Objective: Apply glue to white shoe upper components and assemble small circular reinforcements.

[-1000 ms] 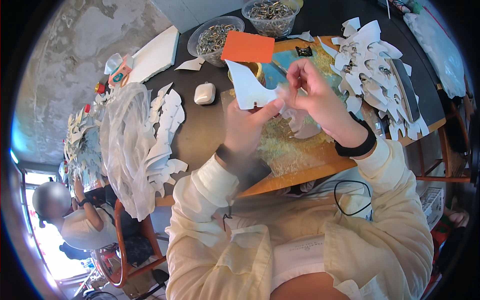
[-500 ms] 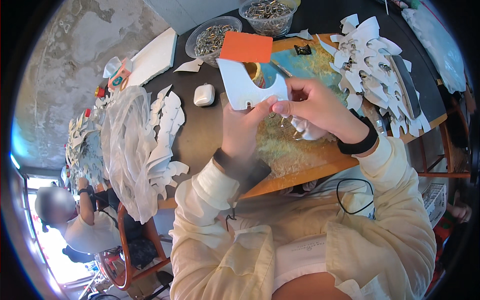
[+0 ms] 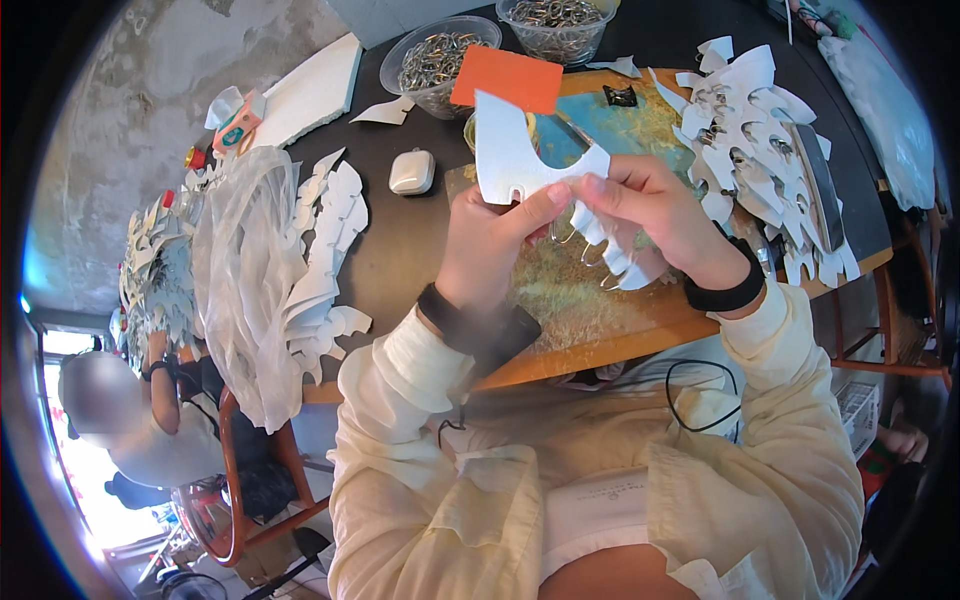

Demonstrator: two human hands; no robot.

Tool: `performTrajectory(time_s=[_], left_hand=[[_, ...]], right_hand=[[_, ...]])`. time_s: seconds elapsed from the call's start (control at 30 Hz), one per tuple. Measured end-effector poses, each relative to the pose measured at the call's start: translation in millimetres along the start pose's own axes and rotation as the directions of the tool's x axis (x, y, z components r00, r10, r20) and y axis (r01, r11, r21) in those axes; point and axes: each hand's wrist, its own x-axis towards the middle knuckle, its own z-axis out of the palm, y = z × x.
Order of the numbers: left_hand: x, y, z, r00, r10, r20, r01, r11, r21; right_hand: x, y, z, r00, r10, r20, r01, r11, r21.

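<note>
Both hands hold up a white sheet cut-out with a deep curved notch, above the table's middle. Its lower edge is pinched by my left hand, thumb in front and fingers behind. My right hand grips the narrow right end, its thumb close to the left one. Below my right hand hang more white cut-outs with wire-like metal rings on them. The joint between the held piece and the hanging ones is hidden by my fingers.
Two clear bowls of metal rings, one left and one right, stand at the back beside an orange card. Linked white cut-outs and a phone lie right. A white case and plastic bag lie left; a person sits beyond.
My hands and the white cut-out have moved slightly right in the picture. The hanging cut-outs now show more plainly below my right hand.
</note>
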Motion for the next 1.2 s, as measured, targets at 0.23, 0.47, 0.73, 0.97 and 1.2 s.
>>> performTrajectory(time_s=[0.23, 0.47, 0.73, 0.97, 1.2], left_hand=[[5, 0, -3, 0.998, -0.064, 0.011, 0.065, 0.996, -0.061], [4, -10, -8, 0.958, -0.129, 0.255, 0.225, 0.891, -0.394], [8, -10, -5, 0.990, -0.127, -0.059, 0.111, 0.969, -0.222], [2, 4, -2, 0.986, -0.116, -0.117, 0.106, 0.990, -0.093], [2, -2, -4, 0.994, 0.071, 0.079, -0.079, 0.991, 0.103]], right_hand=[[1, -1, -5, 0.997, -0.032, 0.075, 0.055, 0.946, -0.321], [2, 2, 2, 0.964, -0.227, -0.136, 0.166, 0.918, -0.360], [2, -13, 1, 0.776, -0.621, 0.113, 0.205, 0.079, -0.975], [7, -9, 7, 0.531, -0.753, 0.389, 0.437, -0.150, -0.887], [11, -9, -6, 0.575, -0.734, 0.360, 0.453, -0.080, -0.888]])
